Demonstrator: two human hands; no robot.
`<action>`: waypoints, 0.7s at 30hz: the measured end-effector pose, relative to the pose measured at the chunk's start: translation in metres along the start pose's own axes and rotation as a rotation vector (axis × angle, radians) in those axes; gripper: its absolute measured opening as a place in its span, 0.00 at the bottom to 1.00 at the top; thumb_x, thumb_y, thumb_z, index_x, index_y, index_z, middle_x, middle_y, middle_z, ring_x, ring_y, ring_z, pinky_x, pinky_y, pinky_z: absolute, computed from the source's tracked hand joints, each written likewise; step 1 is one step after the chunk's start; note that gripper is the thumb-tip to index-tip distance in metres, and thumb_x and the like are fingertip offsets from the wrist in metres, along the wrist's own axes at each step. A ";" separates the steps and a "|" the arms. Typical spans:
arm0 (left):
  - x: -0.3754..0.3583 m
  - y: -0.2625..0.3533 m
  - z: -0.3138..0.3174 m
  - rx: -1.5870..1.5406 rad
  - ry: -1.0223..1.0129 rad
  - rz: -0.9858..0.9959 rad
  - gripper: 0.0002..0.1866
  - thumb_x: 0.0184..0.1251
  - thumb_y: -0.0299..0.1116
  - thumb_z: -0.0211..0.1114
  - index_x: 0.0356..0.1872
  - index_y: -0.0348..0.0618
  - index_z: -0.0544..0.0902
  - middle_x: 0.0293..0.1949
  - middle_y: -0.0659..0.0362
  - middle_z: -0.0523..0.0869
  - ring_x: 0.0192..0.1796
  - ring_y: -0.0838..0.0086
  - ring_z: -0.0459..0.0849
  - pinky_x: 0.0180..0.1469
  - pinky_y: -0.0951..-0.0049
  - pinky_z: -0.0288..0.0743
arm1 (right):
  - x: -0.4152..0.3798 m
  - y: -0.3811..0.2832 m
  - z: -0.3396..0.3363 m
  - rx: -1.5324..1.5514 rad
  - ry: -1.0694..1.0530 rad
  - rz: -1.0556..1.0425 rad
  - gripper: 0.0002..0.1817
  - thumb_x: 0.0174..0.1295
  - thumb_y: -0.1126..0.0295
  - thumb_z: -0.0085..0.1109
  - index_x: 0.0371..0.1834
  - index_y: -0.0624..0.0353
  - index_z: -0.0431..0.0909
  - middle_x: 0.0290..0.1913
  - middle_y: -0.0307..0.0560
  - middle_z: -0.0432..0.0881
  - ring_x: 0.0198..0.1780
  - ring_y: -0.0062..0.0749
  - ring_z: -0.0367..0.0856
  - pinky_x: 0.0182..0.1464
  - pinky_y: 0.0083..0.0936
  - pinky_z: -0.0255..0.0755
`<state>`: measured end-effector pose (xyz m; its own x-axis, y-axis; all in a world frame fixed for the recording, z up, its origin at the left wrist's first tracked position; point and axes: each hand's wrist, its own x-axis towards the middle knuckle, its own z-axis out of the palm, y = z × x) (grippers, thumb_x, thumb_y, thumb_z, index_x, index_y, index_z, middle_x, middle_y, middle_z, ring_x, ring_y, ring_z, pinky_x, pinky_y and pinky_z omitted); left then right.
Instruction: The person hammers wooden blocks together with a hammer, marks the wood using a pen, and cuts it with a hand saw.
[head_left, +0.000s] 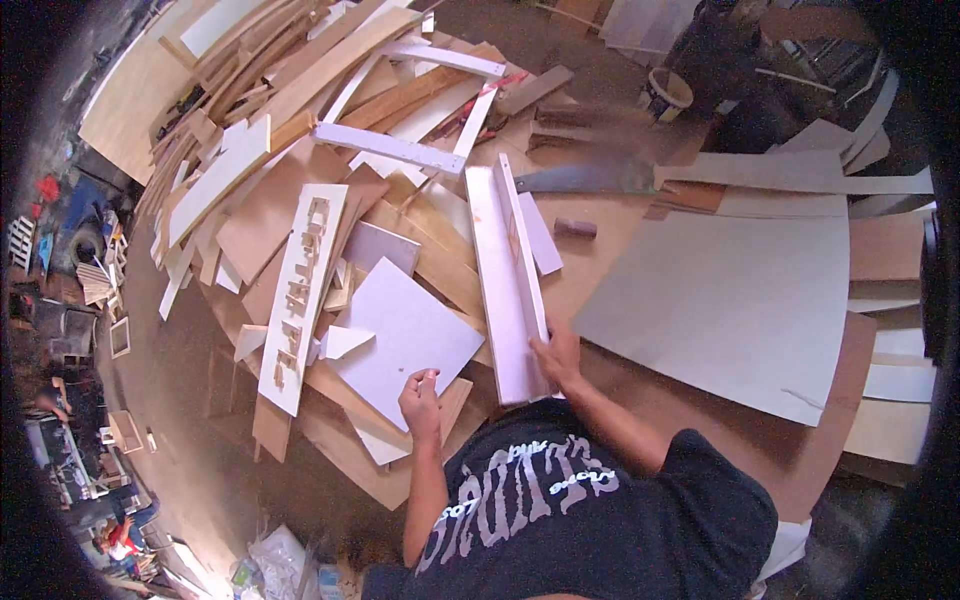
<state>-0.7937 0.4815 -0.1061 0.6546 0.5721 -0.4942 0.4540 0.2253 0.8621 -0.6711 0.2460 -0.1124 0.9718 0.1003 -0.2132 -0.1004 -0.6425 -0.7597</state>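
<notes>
My right hand grips the near end of a long white board joined to a narrower strip along its edge, an L-shaped piece lying lengthwise away from me. The fingers wrap round the strip's outer side. To the left, my left hand is closed, thumb against curled fingers; what it holds, if anything, is too small to make out. It hovers at the near edge of a square white panel. A white board with cut-out letter shapes lies farther left.
Piled offcuts and strips cover the far left, with a white frame on top. A handsaw lies beyond the board, near a small brown cylinder. A large white sheet is at right; a bucket stands behind.
</notes>
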 end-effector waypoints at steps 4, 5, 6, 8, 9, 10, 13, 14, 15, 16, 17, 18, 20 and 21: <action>0.012 -0.003 -0.005 0.057 0.003 0.060 0.11 0.74 0.35 0.64 0.42 0.36 0.87 0.22 0.72 0.76 0.23 0.89 0.64 0.25 0.80 0.56 | -0.032 -0.012 -0.001 -0.042 0.073 0.018 0.30 0.53 0.65 0.66 0.63 0.58 0.79 0.45 0.67 0.86 0.47 0.57 0.88 0.51 0.40 0.80; 0.011 -0.002 -0.005 0.075 0.010 0.122 0.12 0.74 0.35 0.64 0.42 0.36 0.87 0.23 0.71 0.77 0.24 0.88 0.65 0.26 0.79 0.58 | -0.041 -0.010 0.000 0.021 0.112 -0.001 0.31 0.53 0.65 0.66 0.64 0.58 0.78 0.46 0.67 0.86 0.47 0.57 0.88 0.50 0.40 0.80; 0.008 -0.001 -0.005 0.095 0.019 0.179 0.12 0.73 0.35 0.64 0.42 0.35 0.87 0.24 0.70 0.79 0.25 0.87 0.67 0.27 0.79 0.59 | -0.041 -0.008 0.003 0.006 0.079 0.025 0.33 0.53 0.64 0.67 0.66 0.57 0.77 0.46 0.67 0.86 0.45 0.54 0.89 0.48 0.39 0.81; 0.007 0.017 -0.003 0.100 0.004 0.137 0.12 0.73 0.36 0.65 0.42 0.35 0.86 0.25 0.69 0.80 0.26 0.87 0.68 0.28 0.79 0.60 | -0.034 0.000 0.015 -0.007 0.093 -0.092 0.33 0.52 0.65 0.67 0.66 0.57 0.77 0.42 0.66 0.87 0.41 0.50 0.90 0.46 0.39 0.81; 0.012 0.023 -0.001 0.150 0.013 0.174 0.12 0.73 0.37 0.65 0.43 0.37 0.87 0.28 0.65 0.83 0.30 0.83 0.74 0.34 0.76 0.67 | -0.030 0.007 0.026 0.002 0.090 -0.099 0.33 0.53 0.64 0.67 0.66 0.58 0.77 0.40 0.66 0.87 0.39 0.48 0.89 0.45 0.39 0.81; 0.014 0.029 0.001 0.205 0.022 0.205 0.13 0.73 0.39 0.65 0.43 0.39 0.87 0.32 0.60 0.87 0.33 0.79 0.79 0.39 0.73 0.73 | -0.029 0.006 0.033 0.011 0.083 -0.099 0.32 0.53 0.64 0.66 0.65 0.58 0.77 0.39 0.65 0.87 0.38 0.46 0.89 0.44 0.38 0.81; 0.025 0.059 0.022 0.221 0.063 0.325 0.12 0.73 0.37 0.66 0.40 0.36 0.85 0.21 0.70 0.75 0.24 0.87 0.66 0.26 0.78 0.59 | -0.018 0.010 0.055 -0.070 -0.089 0.000 0.34 0.56 0.62 0.68 0.68 0.59 0.74 0.44 0.64 0.86 0.42 0.46 0.87 0.49 0.39 0.80; 0.028 0.061 0.031 0.227 0.076 0.313 0.12 0.73 0.37 0.66 0.40 0.36 0.85 0.21 0.70 0.75 0.24 0.87 0.66 0.26 0.78 0.59 | -0.016 0.007 0.057 0.005 -0.187 0.033 0.39 0.56 0.62 0.69 0.73 0.61 0.69 0.49 0.65 0.85 0.46 0.48 0.87 0.52 0.40 0.79; 0.034 0.065 0.040 0.224 0.071 0.300 0.12 0.73 0.37 0.66 0.39 0.36 0.85 0.20 0.70 0.74 0.23 0.86 0.65 0.25 0.77 0.59 | -0.015 -0.006 0.058 0.009 -0.206 0.030 0.39 0.56 0.62 0.69 0.73 0.61 0.69 0.49 0.65 0.85 0.46 0.48 0.87 0.52 0.40 0.79; 0.039 0.070 0.050 0.221 0.070 0.291 0.12 0.73 0.37 0.66 0.39 0.36 0.85 0.20 0.70 0.72 0.22 0.86 0.64 0.25 0.76 0.58 | -0.013 -0.018 0.059 0.097 -0.317 0.021 0.44 0.56 0.63 0.70 0.77 0.62 0.60 0.55 0.68 0.82 0.52 0.50 0.85 0.56 0.40 0.77; 0.039 0.078 0.060 0.294 0.081 0.221 0.12 0.72 0.37 0.66 0.40 0.36 0.85 0.20 0.70 0.73 0.23 0.85 0.65 0.26 0.76 0.59 | -0.008 -0.025 0.059 0.189 -0.431 0.011 0.51 0.56 0.65 0.71 0.80 0.63 0.52 0.61 0.70 0.78 0.57 0.53 0.83 0.60 0.41 0.76; 0.042 0.079 0.070 0.306 0.105 0.213 0.12 0.72 0.37 0.66 0.40 0.36 0.85 0.20 0.70 0.73 0.23 0.85 0.65 0.26 0.76 0.59 | 0.000 -0.024 0.059 0.199 -0.456 0.008 0.51 0.56 0.65 0.71 0.80 0.63 0.52 0.61 0.70 0.78 0.57 0.53 0.83 0.60 0.41 0.76; 0.044 0.080 0.086 0.442 0.157 0.233 0.12 0.72 0.37 0.66 0.42 0.36 0.86 0.21 0.69 0.74 0.25 0.84 0.67 0.27 0.74 0.61 | 0.018 -0.024 0.057 0.215 -0.450 -0.404 0.59 0.57 0.66 0.73 0.83 0.62 0.36 0.68 0.73 0.71 0.64 0.57 0.78 0.64 0.40 0.74; 0.041 0.084 0.100 0.424 0.212 0.281 0.12 0.72 0.36 0.66 0.43 0.36 0.86 0.22 0.68 0.74 0.26 0.83 0.67 0.28 0.73 0.63 | 0.028 -0.022 0.053 0.283 -0.453 -0.432 0.48 0.62 0.65 0.70 0.81 0.63 0.50 0.65 0.69 0.75 0.64 0.54 0.79 0.64 0.38 0.74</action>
<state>-0.6684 0.4452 -0.0650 0.6698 0.7204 -0.1800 0.5112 -0.2715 0.8155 -0.6532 0.3032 -0.1344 0.7582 0.6504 -0.0448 0.1641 -0.2569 -0.9524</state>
